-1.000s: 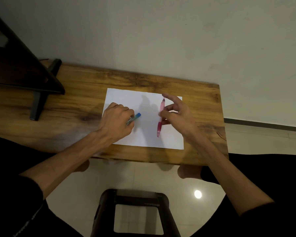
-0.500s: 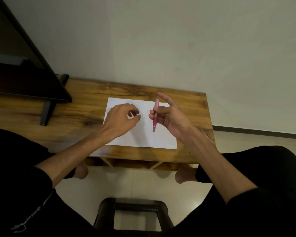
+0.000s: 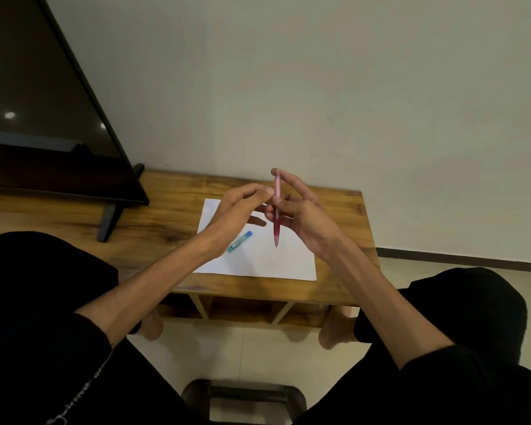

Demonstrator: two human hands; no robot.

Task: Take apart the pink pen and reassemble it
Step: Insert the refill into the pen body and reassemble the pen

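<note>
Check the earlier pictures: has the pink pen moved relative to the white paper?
Yes. The pink pen, which a second ago lay on the white paper, is now lifted above it, upright in the right hand, tip down.

Table (image 3: 334, 289): wooden, against the wall, open compartments under its top.
Paper (image 3: 258, 262): white sheet lying flat on the table.
Blue pen (image 3: 239, 241): lies slantwise on the paper.
Screen (image 3: 43, 118): dark, on the table's left part, on a black foot.
Stool (image 3: 246, 397): dark frame at the bottom edge.
Floor (image 3: 227, 357): pale tiles.
</note>
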